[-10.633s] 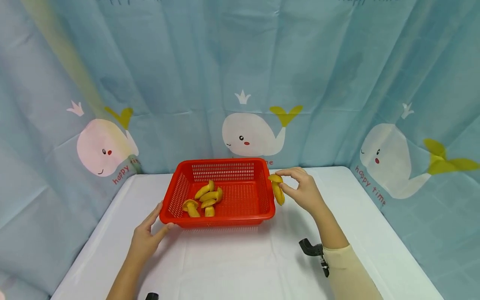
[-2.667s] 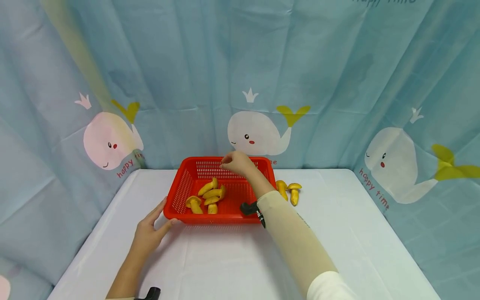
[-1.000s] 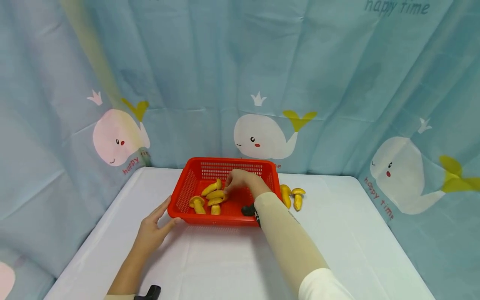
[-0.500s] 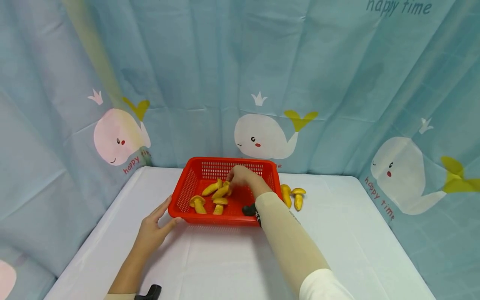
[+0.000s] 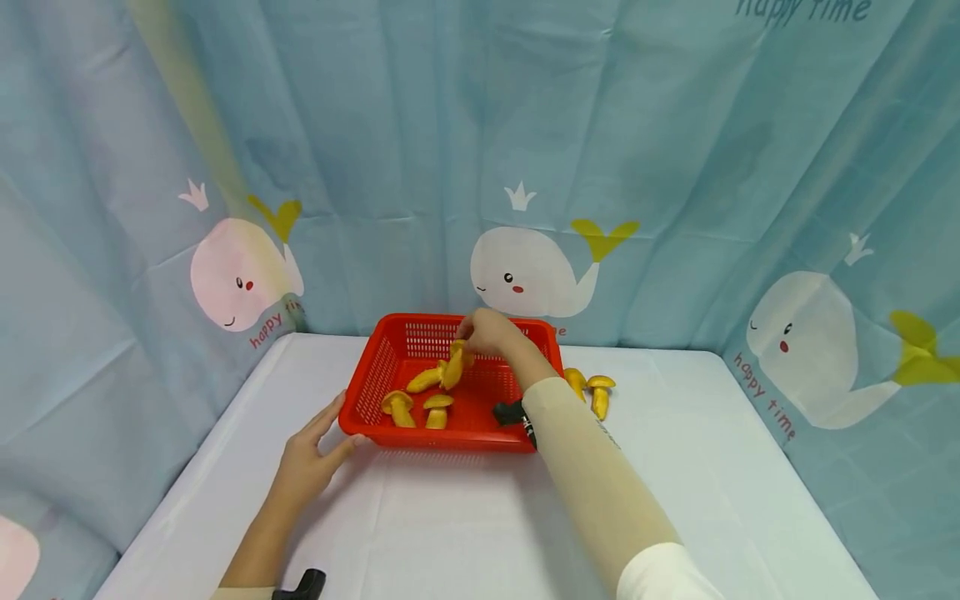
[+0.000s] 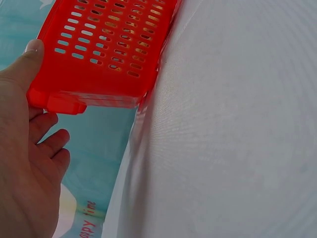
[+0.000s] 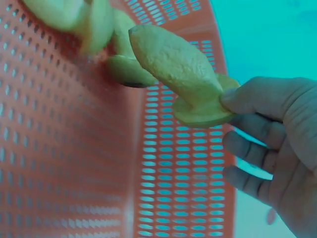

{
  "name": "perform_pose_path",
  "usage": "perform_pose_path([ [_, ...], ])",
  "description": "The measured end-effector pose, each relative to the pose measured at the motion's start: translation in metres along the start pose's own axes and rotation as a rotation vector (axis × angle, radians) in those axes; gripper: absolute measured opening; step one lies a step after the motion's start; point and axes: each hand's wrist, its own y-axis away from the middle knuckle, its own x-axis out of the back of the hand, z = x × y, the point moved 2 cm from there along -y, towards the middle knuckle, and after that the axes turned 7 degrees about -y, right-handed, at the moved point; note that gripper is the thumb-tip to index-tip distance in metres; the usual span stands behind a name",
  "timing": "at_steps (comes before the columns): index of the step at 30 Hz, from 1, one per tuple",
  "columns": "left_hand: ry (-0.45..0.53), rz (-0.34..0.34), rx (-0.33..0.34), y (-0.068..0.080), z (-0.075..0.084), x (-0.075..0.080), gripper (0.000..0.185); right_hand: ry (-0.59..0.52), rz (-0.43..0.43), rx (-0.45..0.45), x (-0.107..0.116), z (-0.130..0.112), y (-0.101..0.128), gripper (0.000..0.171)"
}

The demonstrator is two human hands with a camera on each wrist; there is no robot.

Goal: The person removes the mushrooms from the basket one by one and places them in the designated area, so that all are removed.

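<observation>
While left fingers (image 6: 53,143) hold the basket (image 5: 457,438), right fingers (image 7: 260,130) pinch a mushroom (image 5: 452,371) by its cap (image 7: 203,117), stem (image 7: 171,60) pointing away.

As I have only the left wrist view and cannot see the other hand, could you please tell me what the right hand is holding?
Observer: The right hand is pinching a yellow mushroom by its cap end.
Operator: Thank you; are there any other mushrooms inside, and how many?
Observer: Yes, three other mushrooms lie in the red basket.
Operator: And is anything lying outside it, please?
Observer: Two loose mushrooms are on the white table, just past the basket's right side as the head view shows it.
</observation>
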Motion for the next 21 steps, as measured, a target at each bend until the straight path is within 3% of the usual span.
perform_pose_path([
  [4, 0.016, -0.005, -0.014, -0.002, 0.000, -0.003, 0.080, 0.050, 0.033, 0.057, 0.018, -0.008, 0.010, 0.016],
  [11, -0.016, 0.000, 0.006, -0.003, 0.002, -0.002, 0.082, 0.044, 0.088, 0.163, 0.040, -0.025, 0.023, 0.019],
  [21, -0.040, -0.002, 0.010, 0.000, 0.003, 0.001, 0.082, 0.010, 0.201, 0.316, 0.056, -0.021, 0.055, 0.018],
])
